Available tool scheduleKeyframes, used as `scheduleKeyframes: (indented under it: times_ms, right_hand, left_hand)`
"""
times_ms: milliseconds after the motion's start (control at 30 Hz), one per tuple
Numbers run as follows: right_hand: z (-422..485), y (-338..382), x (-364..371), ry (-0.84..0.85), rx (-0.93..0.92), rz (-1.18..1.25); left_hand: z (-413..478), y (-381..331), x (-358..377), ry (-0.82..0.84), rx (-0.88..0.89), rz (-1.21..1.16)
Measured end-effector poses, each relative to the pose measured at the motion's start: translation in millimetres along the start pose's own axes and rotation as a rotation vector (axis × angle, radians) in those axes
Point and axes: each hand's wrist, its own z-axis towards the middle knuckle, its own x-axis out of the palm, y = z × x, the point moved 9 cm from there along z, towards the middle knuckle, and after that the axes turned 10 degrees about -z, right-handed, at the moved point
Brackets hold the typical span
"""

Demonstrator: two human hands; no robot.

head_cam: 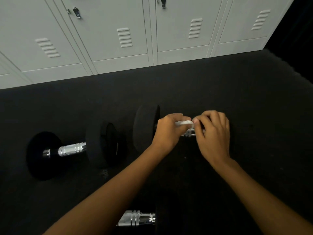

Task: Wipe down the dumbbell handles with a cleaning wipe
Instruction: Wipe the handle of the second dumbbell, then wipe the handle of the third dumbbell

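1. Near dumbbell [137,217]: lying closest to the person, below both hands and between the two forearms. Only part of its chrome handle is showing; the rest is blending into the dark.

2. Left hand [167,131]: reaching forward, fingers curling round one end of the wipe [183,122] and gripping it.

3. Right hand [213,134]: sitting just beside the left hand, knuckles up, fingers curling downward. Its thumb tip is meeting the other end of the wipe and appearing to pinch it; the fingertips themselves are hiding under the hand.

4. Wipe: small, white, bunched, stretching between the two hands just above the chrome handle; whether it is touching the metal cannot be told.

5. Middle dumbbell [145,128]: lying directly under both hands. A short bit of its handle is showing in the gap between them, and its black weight is standing just left of the left hand.

6. Left dumbbell [71,149]: lying well to the left of the left hand, handle bare.

7. Floor [220,82]: dark, carrying all three dumbbells.

8. Lockers [118,39]: pale grey, standing in a row beyond the hands, doors closed.
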Motion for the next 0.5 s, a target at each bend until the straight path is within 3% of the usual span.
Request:
scheduleKeyframes:
  times_ms: [167,400,500]
  right_hand:
    - [-6,19,9,0.225,0.201,0.176]
    - [-42,81,34,0.594,0.270,0.638]
    - [-66,106,35,0.815,0.292,0.700]
  left_hand:
    - [-28,-7,-32,-0.038,0.049,0.107]
    - [-83,-2,-86,-0.136,0.113,0.141]
    - [-106,3,-104,-0.126,0.126,0.172]
